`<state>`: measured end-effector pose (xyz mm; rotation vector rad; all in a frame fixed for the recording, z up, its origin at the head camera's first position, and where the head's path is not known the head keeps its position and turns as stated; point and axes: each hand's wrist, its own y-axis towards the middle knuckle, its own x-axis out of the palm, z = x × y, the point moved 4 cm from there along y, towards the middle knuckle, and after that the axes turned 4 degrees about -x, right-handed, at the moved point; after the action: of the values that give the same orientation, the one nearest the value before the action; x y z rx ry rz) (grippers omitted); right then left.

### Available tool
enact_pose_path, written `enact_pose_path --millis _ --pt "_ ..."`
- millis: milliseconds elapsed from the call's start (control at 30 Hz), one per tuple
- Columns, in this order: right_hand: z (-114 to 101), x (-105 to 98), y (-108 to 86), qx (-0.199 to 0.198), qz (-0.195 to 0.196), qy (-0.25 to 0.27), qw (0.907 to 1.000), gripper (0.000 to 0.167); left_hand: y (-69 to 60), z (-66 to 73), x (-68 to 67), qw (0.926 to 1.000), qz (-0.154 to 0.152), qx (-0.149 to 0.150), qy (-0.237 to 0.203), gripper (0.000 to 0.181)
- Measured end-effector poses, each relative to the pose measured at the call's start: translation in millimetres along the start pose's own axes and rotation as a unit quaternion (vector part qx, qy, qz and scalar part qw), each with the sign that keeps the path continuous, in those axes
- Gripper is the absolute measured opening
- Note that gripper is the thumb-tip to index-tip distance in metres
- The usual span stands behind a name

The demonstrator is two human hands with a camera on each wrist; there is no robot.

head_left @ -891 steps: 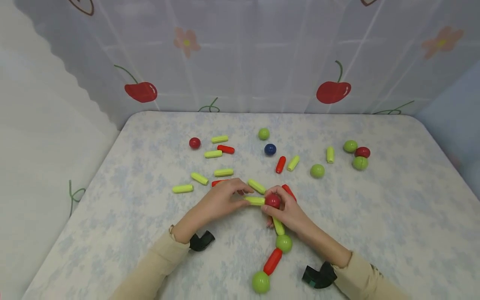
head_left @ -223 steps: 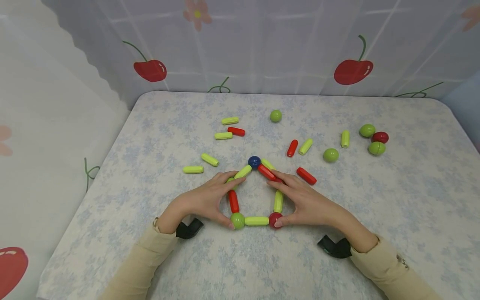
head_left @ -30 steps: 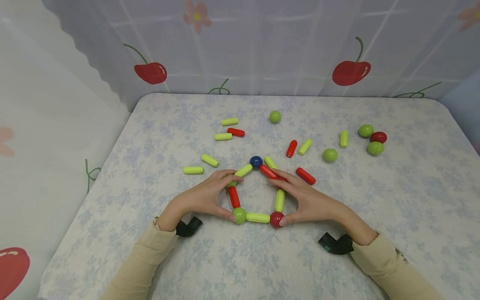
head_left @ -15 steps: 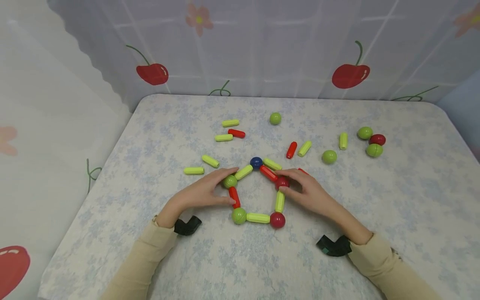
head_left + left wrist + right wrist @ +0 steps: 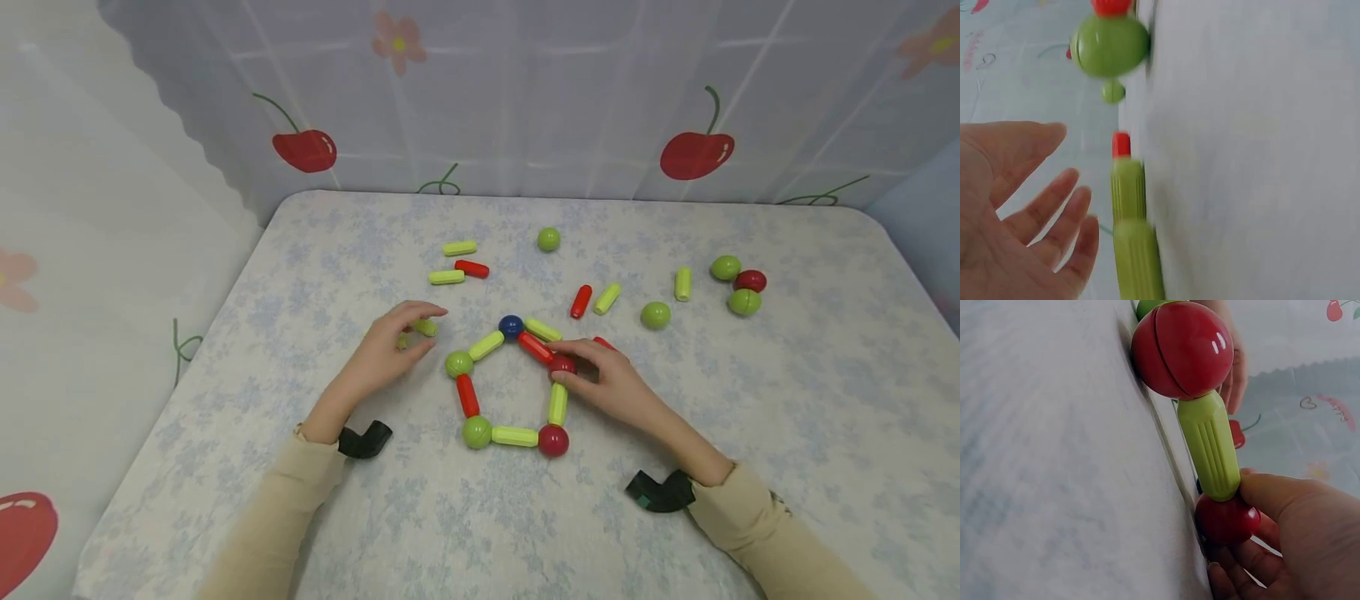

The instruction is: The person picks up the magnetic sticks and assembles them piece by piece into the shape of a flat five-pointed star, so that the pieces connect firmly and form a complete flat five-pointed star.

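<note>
Magnetic-looking rods and balls form a closed five-sided ring on the table. Its corners are a blue ball [image 5: 512, 327], two green balls and two red balls. My right hand [image 5: 613, 385] grips the upper right red ball [image 5: 1225, 522], with its thumb beside the yellow-green rod [image 5: 1210, 447] below that corner. Left of the ring, my left hand [image 5: 381, 357] hovers over two loose yellow-green rods [image 5: 425, 327], partly covering them. Its fingers are spread and hold nothing in the left wrist view, where those rods [image 5: 1138, 259] lie beyond the fingertips.
Behind the ring lie loose yellow-green rods [image 5: 459, 248], red rods [image 5: 581, 302] and a green ball [image 5: 549, 239]. Further right are another green ball [image 5: 656, 315] and a cluster around a red ball [image 5: 751, 282]. A patterned curtain [image 5: 487, 100] hangs behind the table.
The open chain of rods and balls has become a closed ring. Just now my left hand left the ring for the loose rods on the left; my right thumb moved up off the lower red ball.
</note>
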<state>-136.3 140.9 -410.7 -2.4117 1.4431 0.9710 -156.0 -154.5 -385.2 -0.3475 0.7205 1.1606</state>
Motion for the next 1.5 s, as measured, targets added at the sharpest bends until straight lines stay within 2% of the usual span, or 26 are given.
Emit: enact_pose_path --millis 67,167,233,300,500,700,867,1067,1167,1267,1367,1500 --pt "2 1 -0.1 0.001 0.000 0.005 1.0000 0.043 3.9 -6.5 -5.0 0.9993 -0.005 -0.023 0.029 0.044" --pt "4 2 -0.2 0.003 -0.002 0.014 0.9999 0.043 9.6 -18.1 -9.1 0.9945 -0.032 -0.062 0.079 0.047" --pt "4 2 -0.3 0.004 -0.003 0.018 0.9998 0.043 12.1 -24.8 -10.8 0.9908 -0.046 -0.089 0.091 0.046" --pt "5 3 -0.3 0.005 -0.005 0.023 0.9997 0.044 14.3 -30.3 -11.8 0.9898 -0.046 -0.100 0.090 0.040" --pt "6 3 -0.9 0.010 -0.002 0.027 0.9996 0.044 17.4 -37.1 -11.5 0.9953 -0.040 -0.075 0.047 0.021" --pt "7 3 -0.5 0.000 0.004 0.032 0.9995 0.042 17.2 -40.8 -12.0 0.9939 -0.037 -0.104 0.003 0.021" --pt "7 3 -0.7 0.001 0.006 0.032 0.9995 0.042 19.7 -39.2 -11.0 0.9907 -0.029 -0.115 -0.066 0.023" --pt "9 3 -1.7 0.007 0.006 0.035 0.9994 0.042 23.1 -31.4 -9.2 0.9831 -0.039 -0.111 -0.140 0.029" --pt "8 2 -2.1 0.009 0.005 0.036 0.9993 0.042 26.2 -24.7 -5.9 0.9750 -0.064 -0.111 -0.182 0.032" --pt "8 3 -2.1 0.009 0.003 0.036 0.9993 0.042 30.6 -18.5 0.1 0.9637 -0.096 -0.115 -0.221 0.033" --pt "9 3 -1.8 0.009 0.004 0.036 0.9993 0.042 34.7 -14.5 6.5 0.9574 -0.113 -0.120 -0.237 0.034" --pt "9 3 -1.2 0.005 0.003 0.036 0.9993 0.042 36.8 -12.7 13.1 0.9567 -0.115 -0.130 -0.234 0.033"
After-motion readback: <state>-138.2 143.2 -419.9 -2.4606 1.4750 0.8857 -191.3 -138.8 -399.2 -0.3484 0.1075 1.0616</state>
